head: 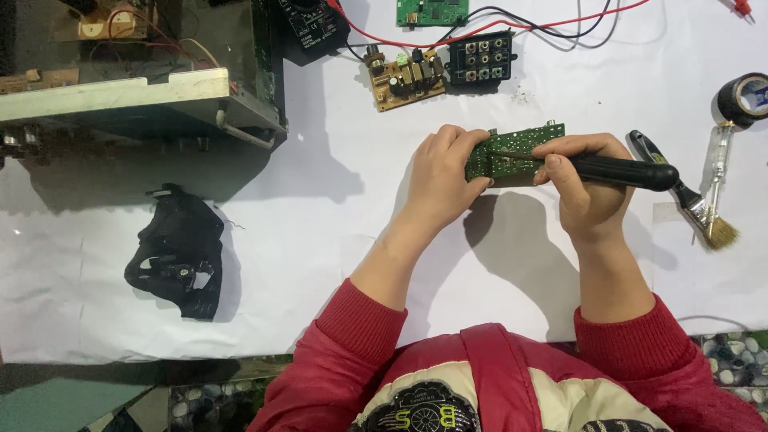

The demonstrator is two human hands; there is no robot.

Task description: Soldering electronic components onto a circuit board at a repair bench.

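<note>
My left hand [442, 178] is curled shut around the end of a small green rectangular circuit board [512, 156], thumb under its lower edge and fingers over the top, so the board stands tilted up off the white paper sheet [336, 240] between my two hands. My right hand [588, 188] is closed in a pen grip on a soldering iron with a thick black handle [620, 172], its thin metal tip resting on the board's dotted solder side. To do this well I judge the board must be pinned firmly and the tip laid on one joint only, fingers clear of the hot end. Just right of my right hand lies a paintbrush with pale bristles and a metal ferrule [704, 216], and beyond it a roll of black tape [742, 98]. Well left of my left hand sits a crumpled glossy black plastic piece [180, 260]. Farther off above my hands are a brown board with yellowish parts [400, 80] and a black jack block [480, 58]
</note>
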